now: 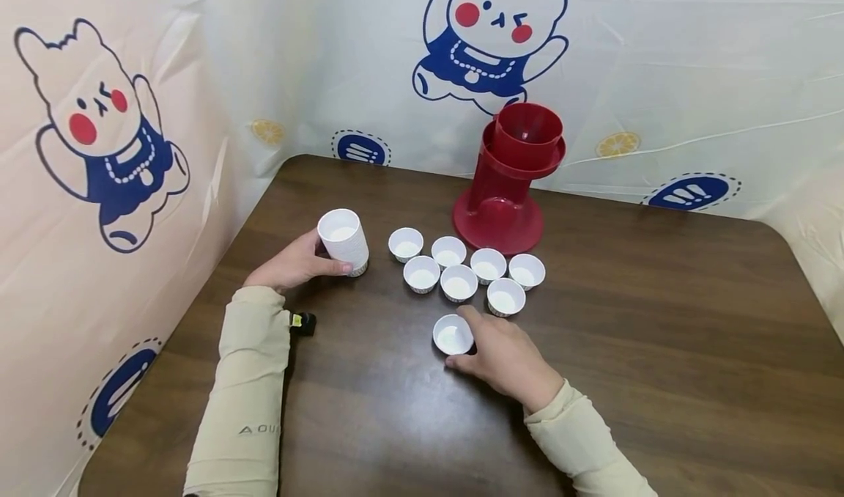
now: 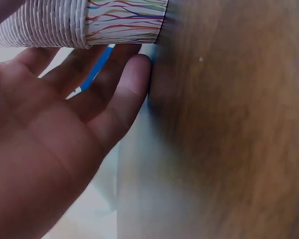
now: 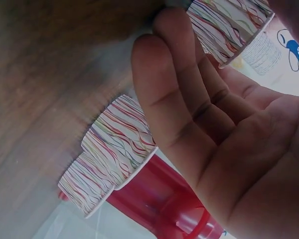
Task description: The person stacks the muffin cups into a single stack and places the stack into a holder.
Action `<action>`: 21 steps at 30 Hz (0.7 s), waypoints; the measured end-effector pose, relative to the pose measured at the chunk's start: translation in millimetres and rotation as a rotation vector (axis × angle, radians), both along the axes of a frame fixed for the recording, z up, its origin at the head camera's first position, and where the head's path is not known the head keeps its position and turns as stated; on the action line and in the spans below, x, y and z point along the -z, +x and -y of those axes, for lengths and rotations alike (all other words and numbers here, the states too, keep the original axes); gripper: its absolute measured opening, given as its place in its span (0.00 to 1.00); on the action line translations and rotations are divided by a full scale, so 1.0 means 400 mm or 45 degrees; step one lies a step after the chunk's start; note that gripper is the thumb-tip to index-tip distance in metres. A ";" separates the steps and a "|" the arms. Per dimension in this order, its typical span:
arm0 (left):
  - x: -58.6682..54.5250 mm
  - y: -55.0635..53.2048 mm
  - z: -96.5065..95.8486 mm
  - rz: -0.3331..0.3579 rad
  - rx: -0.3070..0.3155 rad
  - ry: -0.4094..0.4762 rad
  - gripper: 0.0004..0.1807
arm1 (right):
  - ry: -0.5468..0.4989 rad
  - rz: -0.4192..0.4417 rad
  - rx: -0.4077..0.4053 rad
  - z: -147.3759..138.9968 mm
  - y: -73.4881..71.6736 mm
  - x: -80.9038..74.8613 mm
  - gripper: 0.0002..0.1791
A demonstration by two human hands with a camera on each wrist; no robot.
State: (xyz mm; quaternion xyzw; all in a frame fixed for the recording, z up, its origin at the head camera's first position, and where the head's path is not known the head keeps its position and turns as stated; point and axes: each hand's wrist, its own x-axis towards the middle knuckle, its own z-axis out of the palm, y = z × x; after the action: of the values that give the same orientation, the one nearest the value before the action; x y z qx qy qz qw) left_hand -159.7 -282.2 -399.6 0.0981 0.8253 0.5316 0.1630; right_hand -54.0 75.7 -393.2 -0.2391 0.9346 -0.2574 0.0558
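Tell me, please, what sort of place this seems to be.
Probably a small screened-off indoor workspace: cartoon-printed cloth hangs behind and to the left of a brown table, which holds paper cups and a red stand.

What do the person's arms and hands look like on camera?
The left arm wears a long, wrinkled, cream-beige fabric sleeve with partly readable dark lettering; a small black block with a yellow-green label shows beside the wrist. The right sleeve matches. Left hand and right hand are ungloved.
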 end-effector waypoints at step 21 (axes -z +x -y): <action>0.001 0.001 0.008 -0.021 0.007 -0.033 0.46 | -0.567 0.084 0.007 0.050 -0.034 -0.072 0.38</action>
State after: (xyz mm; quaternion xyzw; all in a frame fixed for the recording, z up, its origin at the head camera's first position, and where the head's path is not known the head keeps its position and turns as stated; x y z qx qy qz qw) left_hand -159.2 -285.3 -400.1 0.1025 0.8333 0.5195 0.1590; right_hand -67.5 55.7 -364.5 -0.2343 0.8531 -0.4652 0.0316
